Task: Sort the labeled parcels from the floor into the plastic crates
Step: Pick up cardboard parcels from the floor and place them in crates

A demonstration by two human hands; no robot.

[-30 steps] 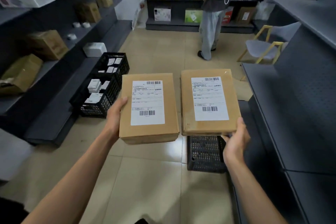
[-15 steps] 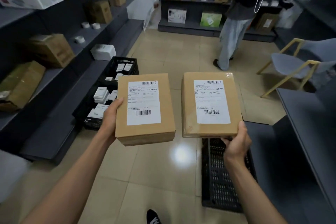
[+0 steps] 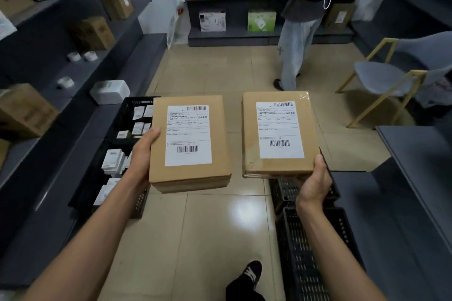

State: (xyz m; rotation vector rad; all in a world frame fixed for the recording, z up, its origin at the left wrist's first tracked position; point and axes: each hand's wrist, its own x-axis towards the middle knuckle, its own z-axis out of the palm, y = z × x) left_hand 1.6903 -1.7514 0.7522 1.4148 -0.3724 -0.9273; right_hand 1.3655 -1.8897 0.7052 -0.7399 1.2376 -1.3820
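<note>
I hold two flat brown cardboard parcels side by side at waist height, each with a white barcode label facing up. My left hand (image 3: 144,151) grips the left parcel (image 3: 189,142) by its left edge, thumb on top. My right hand (image 3: 314,182) grips the right parcel (image 3: 277,133) at its near right corner. Black plastic crates (image 3: 115,154) holding several small white boxes stand on the floor at the left, below the left parcel. Another black crate (image 3: 310,256) lies on the floor beneath my right forearm; no parcels show in its visible part.
Dark shelving with cardboard boxes runs along the left wall (image 3: 61,73) and the right side (image 3: 415,166). A person (image 3: 300,29) stands ahead near the back shelf. A grey chair with yellow legs (image 3: 381,80) is at the right. My shoe (image 3: 249,273) is on the tiled floor.
The view has moved forward along the aisle: the crates on both sides, the person and the chair appear closer. Both parcels stay gripped in the same way.
</note>
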